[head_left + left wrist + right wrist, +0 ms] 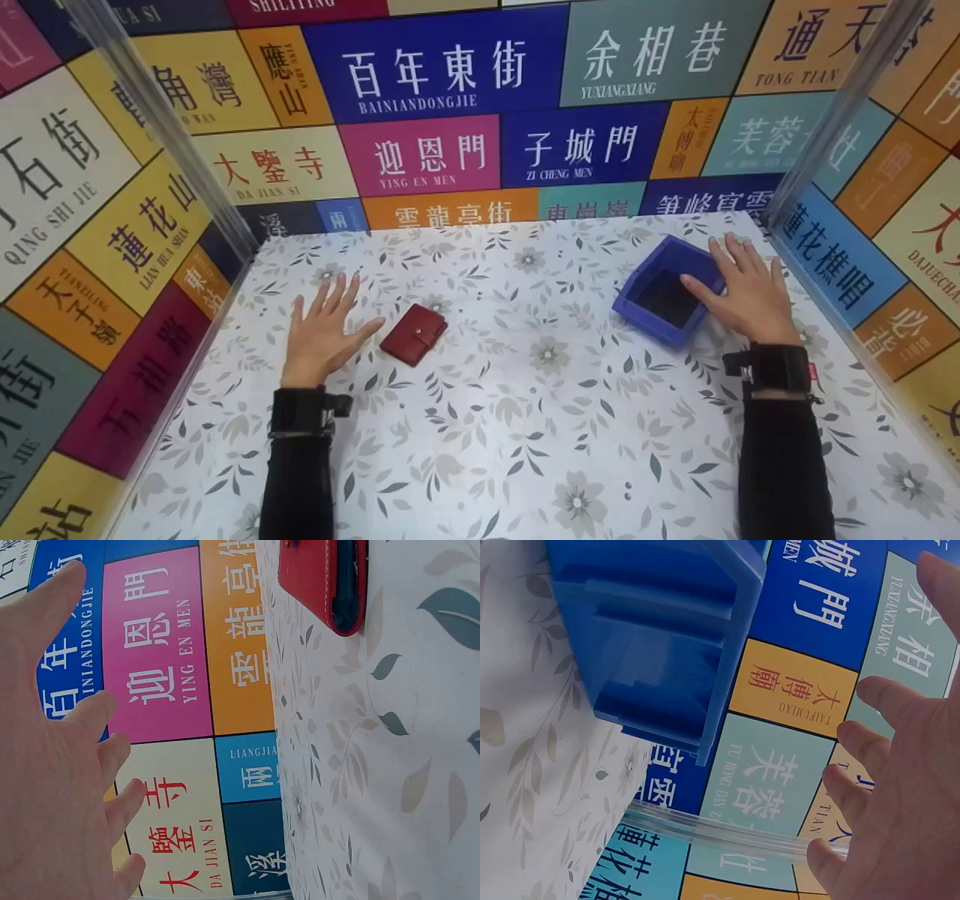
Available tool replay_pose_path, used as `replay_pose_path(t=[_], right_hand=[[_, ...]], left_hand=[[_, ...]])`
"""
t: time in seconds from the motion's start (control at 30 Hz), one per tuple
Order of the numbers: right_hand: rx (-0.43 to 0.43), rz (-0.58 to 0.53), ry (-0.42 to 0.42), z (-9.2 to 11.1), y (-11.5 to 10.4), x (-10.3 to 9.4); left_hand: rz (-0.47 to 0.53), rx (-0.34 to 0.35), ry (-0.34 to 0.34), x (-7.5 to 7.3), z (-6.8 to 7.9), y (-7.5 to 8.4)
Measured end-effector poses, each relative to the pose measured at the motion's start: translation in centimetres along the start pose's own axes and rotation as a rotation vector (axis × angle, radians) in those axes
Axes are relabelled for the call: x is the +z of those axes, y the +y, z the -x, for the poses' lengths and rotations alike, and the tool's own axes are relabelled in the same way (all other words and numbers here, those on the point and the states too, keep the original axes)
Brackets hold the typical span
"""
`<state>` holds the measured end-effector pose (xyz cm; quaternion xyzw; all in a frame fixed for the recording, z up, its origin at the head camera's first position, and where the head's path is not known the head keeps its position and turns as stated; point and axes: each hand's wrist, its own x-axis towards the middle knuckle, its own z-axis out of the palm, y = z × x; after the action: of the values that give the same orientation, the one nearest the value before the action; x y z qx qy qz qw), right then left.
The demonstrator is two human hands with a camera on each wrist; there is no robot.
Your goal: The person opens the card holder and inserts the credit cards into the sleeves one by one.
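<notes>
A small red leather wallet [415,334] with a snap strap lies on the floral tabletop, left of the middle. In the left wrist view the wallet [319,577] shows its stitched edge at the top. My left hand [322,328] is just left of it, fingers spread, holding nothing. On the right stands a blue plastic bin [631,300] with a dark inside. My right hand [750,289], fingers apart, is over the bin's right side in the head view. The right wrist view has a gap between that hand [900,765] and the bin [660,630].
The table [480,435] is covered in a white leaf-and-flower print. Behind it rises a back wall [435,82] of colourful panels with Chinese lettering, and similar side walls [135,247] flank it. Clear plastic strips [832,112] run up the corners. Both wrists wear black straps.
</notes>
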<state>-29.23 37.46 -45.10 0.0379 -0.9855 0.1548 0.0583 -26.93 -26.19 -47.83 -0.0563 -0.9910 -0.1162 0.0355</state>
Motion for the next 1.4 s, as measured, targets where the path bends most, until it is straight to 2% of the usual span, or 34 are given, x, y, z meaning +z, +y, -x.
replay_pose_path(t=[0.2, 0.33, 0.43, 0.57, 0.67, 0.73, 0.83, 0.97, 1.07, 1.2, 1.4], right_hand=[[0.006, -0.007, -0.005, -0.3, -0.1, 0.1], [0.025, -0.046, -0.013, -0.4, -0.1, 0.5], [0.075, -0.114, -0.020, -0.5, -0.2, 0.8], [0.162, -0.211, -0.042, -0.6, -1.0, 1.0], [0.198, -0.268, -0.071, -0.8, -2.0, 1.3], [0.203, -0.293, -0.083, -1.0, -3.0, 1.6], [0.175, -0.292, -0.081, -1.3, -4.7, 2.3], [0.096, -0.265, -0.045, -1.5, -7.7, 3.6], [0.012, -0.232, -0.021, -1.6, -10.1, 4.8], [-0.086, -0.175, -0.039, -1.9, -13.0, 6.7], [-0.138, -0.134, -0.096, -2.5, -17.3, 9.6]], left_hand=[[0.009, 0.001, -0.008, -0.1, 0.0, -0.1], [0.046, -0.001, -0.038, 0.1, -0.1, -0.2], [0.120, 0.009, -0.094, 0.7, -0.2, 0.0], [0.239, 0.050, -0.204, 1.9, -0.5, 1.0], [0.302, 0.090, -0.269, 2.8, -0.7, 1.7], [0.325, 0.107, -0.292, 3.3, -0.8, 2.2], [0.331, 0.121, -0.282, 4.0, -0.9, 3.0], [0.299, 0.126, -0.236, 4.9, -1.1, 4.7], [0.249, 0.158, -0.188, 5.8, -1.1, 6.5], [0.176, 0.239, -0.133, 7.0, -1.2, 9.7], [0.083, 0.342, -0.089, 8.2, -1.5, 15.0]])
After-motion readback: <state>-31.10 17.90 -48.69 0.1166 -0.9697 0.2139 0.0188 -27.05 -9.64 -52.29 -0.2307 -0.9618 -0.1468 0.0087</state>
